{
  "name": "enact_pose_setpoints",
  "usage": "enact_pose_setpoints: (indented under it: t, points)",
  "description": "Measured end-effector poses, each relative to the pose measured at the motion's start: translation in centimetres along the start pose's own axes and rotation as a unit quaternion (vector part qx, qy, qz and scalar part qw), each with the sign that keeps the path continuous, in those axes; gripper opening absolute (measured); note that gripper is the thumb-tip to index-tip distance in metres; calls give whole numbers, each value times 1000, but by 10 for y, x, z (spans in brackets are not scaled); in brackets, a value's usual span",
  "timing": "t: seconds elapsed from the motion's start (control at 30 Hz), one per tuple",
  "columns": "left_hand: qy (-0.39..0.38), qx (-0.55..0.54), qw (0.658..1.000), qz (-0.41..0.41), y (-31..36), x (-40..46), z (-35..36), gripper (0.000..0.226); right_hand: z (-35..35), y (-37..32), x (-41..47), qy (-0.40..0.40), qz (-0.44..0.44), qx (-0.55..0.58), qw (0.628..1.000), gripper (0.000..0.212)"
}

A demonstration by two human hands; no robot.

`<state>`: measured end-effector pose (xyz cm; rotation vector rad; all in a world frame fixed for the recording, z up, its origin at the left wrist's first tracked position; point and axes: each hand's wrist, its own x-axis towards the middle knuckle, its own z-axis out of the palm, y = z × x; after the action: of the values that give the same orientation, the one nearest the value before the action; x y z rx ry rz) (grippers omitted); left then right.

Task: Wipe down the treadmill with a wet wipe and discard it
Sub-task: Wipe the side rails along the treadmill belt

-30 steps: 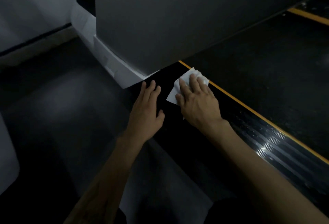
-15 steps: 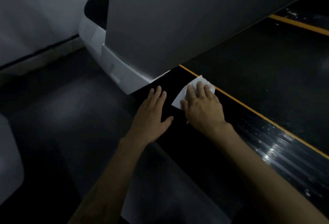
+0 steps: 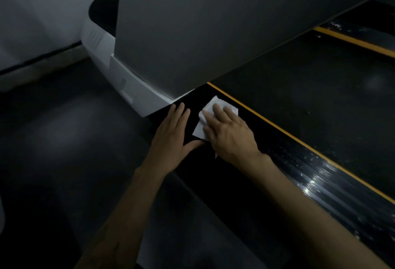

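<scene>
Two hands worked the treadmill's near side rail (image 3: pixel 245 162) in dim light. The right hand (image 3: pixel 229 135) lay flat, fingers straight and slightly spread, pressing the white wet wipe (image 3: pixel 211 106) onto the glossy black rail, just inside the orange stripe (image 3: pixel 299 140) that edges the running belt (image 3: pixel 310 89). The left hand (image 3: pixel 173 132) rested open beside it, palm down on the rail's outer edge, thumb reaching toward the wipe's lower corner; whether it touched the wipe could not be told.

Compared w/ half a sec earlier, the hands' pose and place on the rail had barely altered; the wipe looked a bit more bunched under the fingers, and the left thumb had edged closer to it. The wipe sat at the rail's front end, right by the white motor cover (image 3: pixel 136 89) and the grey upright panel (image 3: pixel 203 23) above it. That suggested the wiping pass was at its forward limit w/ the long stretch of rail toward the camera's right yet to be checked; discarding was not yet begun.

The rail was smooth and shiny, ribbed farther back w/ bright specks catching the light. The belt looked matte and dark. A second orange stripe (image 3: pixel 354 42) showed on the far side. The floor (image 3: pixel 64 130) was dark and faintly reflective, and a pale wall (image 3: pixel 42 12) w/ a dark baseboard line ran at upper left.
</scene>
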<state>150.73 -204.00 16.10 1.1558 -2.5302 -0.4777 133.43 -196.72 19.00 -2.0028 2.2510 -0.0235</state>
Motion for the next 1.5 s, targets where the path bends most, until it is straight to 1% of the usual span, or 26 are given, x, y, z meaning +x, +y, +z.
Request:
enact_pose_setpoints:
  t: [0.1,0.23,0.3,0.4,0.47,0.53,0.6,0.63,0.7,0.8,0.9,0.97,1.0,1.1,1.17,1.23,1.37,1.43,1.5]
  points:
    - [2,2,1000,-7,-1,2,1,102,-7,14,14,-19,29,20,999,61]
    - [-11,13,1000,-10,0,1,2,101,-1,-5,-17,20,82,-19,996,67]
    - [-17,19,1000,-8,2,1,3,99,1,-10,-21,13,70,-32,997,67]
    - [-18,15,1000,-13,4,2,2,101,-8,-1,-2,-9,30,28,999,61]
    - [-17,12,1000,-20,4,1,1,102,-15,5,4,-29,22,46,998,61]
    - [-15,12,1000,-18,5,0,1,101,-13,2,-6,-21,43,32,998,63]
    - [-17,16,1000,-12,4,0,2,95,-6,-8,-23,2,70,9,998,63]
    - [-19,16,1000,-8,4,0,2,93,-3,-12,-28,9,68,3,998,62]
    - [-17,14,1000,-6,3,1,3,92,-4,-14,-24,5,38,2,999,60]
    - [-19,-3,1000,-13,4,1,2,97,-13,-4,-8,-30,12,17,999,61]
    - [-15,-13,1000,-15,5,-1,1,97,-15,-5,-14,-29,55,36,997,64]
    - [-17,-11,1000,-14,3,-1,2,95,-9,-15,-30,-9,89,16,996,65]
    - [-15,-12,1000,-13,2,0,3,93,-7,-20,-35,-3,89,1,996,64]
    - [-20,-19,1000,-14,1,0,3,91,-5,-20,-22,-14,29,4,999,60]
    - [-26,-24,999,-17,5,-2,0,93,-7,-11,-6,-33,7,14,999,61]
    - [-20,-32,999,-16,6,-4,-1,94,-7,-4,2,-31,20,17,999,63]
    - [-18,-33,999,-16,1,-4,2,91,-2,-22,-32,-4,87,7,996,65]
    - [-14,-30,999,-14,0,-3,4,87,-1,-30,-37,-6,64,-7,998,66]
    - [-15,-36,999,-14,1,-3,4,86,-3,-26,-23,2,30,5,1000,63]
